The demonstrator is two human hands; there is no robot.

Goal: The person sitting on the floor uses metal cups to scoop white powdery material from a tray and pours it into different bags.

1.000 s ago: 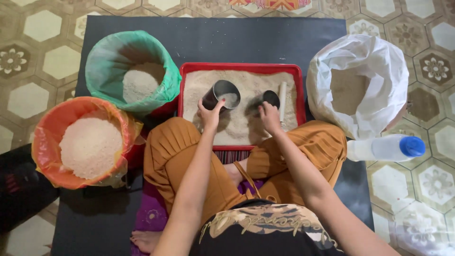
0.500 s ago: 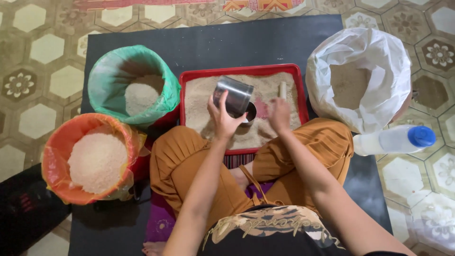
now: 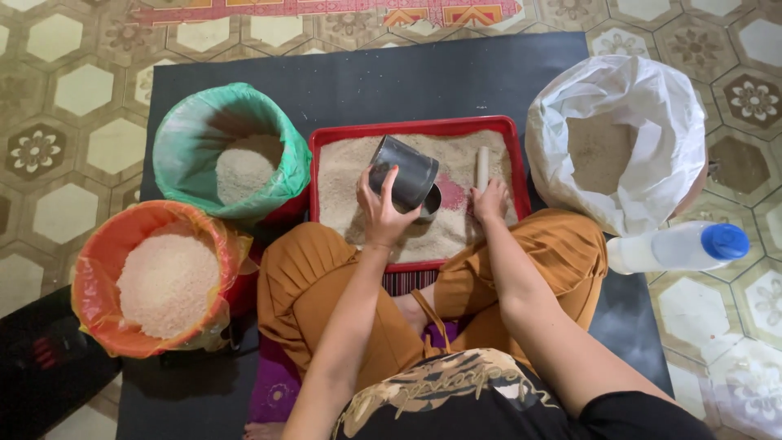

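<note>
A patterned tile floor (image 3: 65,155) with a dark mat (image 3: 423,77) spread over it, and the person sits cross-legged in the middle of it. The left hand (image 3: 381,210) is wrapped around a metal cup (image 3: 405,171), held tilted over the red tray (image 3: 411,129) of pale grain, its mouth low toward a second, smaller dark cup (image 3: 432,204) just beneath. The right hand (image 3: 490,198) rests on the grain with its fingers loosely curled at the foot of a short pale stick (image 3: 482,165); I cannot tell whether it grips it. It looks like the scooping and measuring stage, and levelling the cup seems the likely call next. Further out: a green-lined bucket (image 3: 195,138), an orange-lined bucket (image 3: 106,244), a white sack (image 3: 643,106), and a white bottle with a blue cap (image 3: 680,247) lying on its side.
</note>
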